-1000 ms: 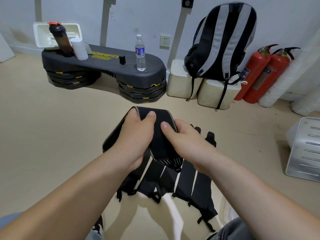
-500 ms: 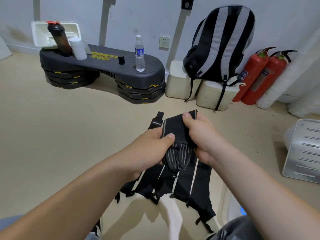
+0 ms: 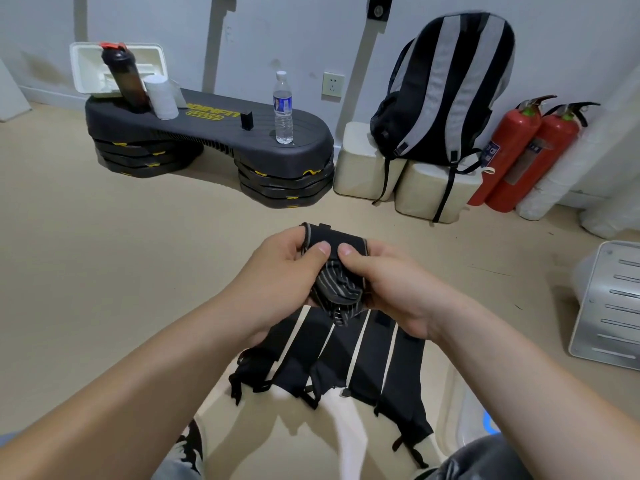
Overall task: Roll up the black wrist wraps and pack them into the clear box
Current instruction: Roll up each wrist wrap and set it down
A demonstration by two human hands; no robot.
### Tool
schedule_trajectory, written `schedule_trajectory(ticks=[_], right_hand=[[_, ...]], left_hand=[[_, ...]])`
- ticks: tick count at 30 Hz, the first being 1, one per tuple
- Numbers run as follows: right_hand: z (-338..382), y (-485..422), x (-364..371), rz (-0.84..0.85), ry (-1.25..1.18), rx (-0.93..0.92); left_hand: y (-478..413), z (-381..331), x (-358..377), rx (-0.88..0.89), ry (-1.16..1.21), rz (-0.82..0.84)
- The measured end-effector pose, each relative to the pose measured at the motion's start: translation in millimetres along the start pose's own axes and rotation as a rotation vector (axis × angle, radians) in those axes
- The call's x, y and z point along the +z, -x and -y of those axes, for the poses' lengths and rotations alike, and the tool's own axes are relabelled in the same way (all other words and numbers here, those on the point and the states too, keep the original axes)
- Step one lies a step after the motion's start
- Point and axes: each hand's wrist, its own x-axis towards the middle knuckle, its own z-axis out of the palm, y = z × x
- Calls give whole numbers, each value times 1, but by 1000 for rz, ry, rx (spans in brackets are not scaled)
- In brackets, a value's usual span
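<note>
- The left hand (image 3: 277,282) and right hand (image 3: 391,292) are both curled round one black wrap (image 3: 337,282), thumbs pressed on its top, side by side.
- That wrap is partly rolled and held above the floor (image 3: 104,271).
- Four more wraps (image 3: 367,358) lie flat, side by side, on the floor under the hands.
- The clear box (image 3: 462,417) sits just right of them, partly hidden by the right arm.
</note>
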Motion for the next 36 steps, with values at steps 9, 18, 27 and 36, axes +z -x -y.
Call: schedule_trajectory(ticks=[9, 18, 27, 36], right_hand=[[-2, -5, 6, -34, -67, -109], [7, 3, -1, -102, -233, -102], [5, -1, -2, -56, -307, -76], [5, 0, 3, -202, -148, -269]], left_hand=[[0, -5, -25, 110, -237, -271], [2, -6, -24, 213, -327, -102], [-3, 3, -27, 443, -634, -129], [-3, 2, -27, 451, -615, -183]])
